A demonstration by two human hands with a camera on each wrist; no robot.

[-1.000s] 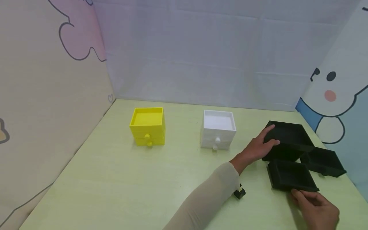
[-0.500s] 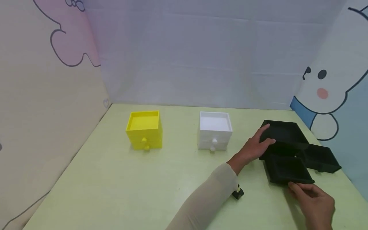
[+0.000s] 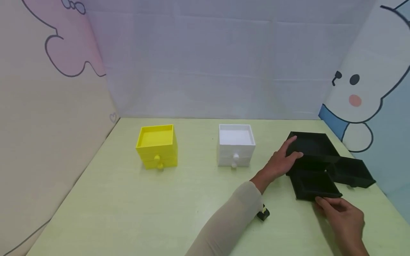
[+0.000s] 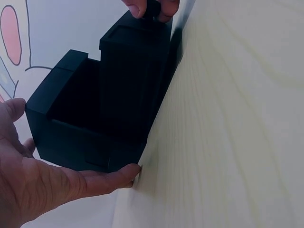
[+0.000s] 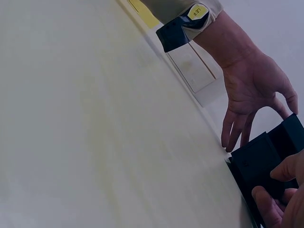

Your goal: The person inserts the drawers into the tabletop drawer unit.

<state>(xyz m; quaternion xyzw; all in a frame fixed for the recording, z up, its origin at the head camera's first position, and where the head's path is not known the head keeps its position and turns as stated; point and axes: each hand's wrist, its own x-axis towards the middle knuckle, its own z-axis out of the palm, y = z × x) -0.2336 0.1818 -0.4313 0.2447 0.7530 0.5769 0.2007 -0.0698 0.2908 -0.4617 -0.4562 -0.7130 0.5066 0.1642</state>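
A black drawer cabinet [image 3: 310, 144] stands at the right of the table. My left hand [image 3: 278, 163] rests against its left side, fingers spread and fairly straight, fingertips on the top rim. The left wrist view shows the cabinet's dark front opening, with a black drawer [image 4: 135, 61] partly inside it. In the head view that drawer [image 3: 315, 183] projects toward me from the lower front. My right hand [image 3: 344, 218] pinches its front knob [image 4: 152, 9] between thumb and fingers. A second black drawer [image 3: 352, 170] lies on the table right of the cabinet.
A yellow drawer cabinet [image 3: 157, 147] stands at the left back, and a white one [image 3: 236, 145] at the middle back. A black wrist device [image 3: 263, 213] shows at my left sleeve. Printed cloth walls border the table [image 3: 144, 213].
My right hand has pushed the drawer away from me, closing the gap to the cabinet front and moving it partly inside. My left hand stays on the cabinet. The head view has shifted slightly.
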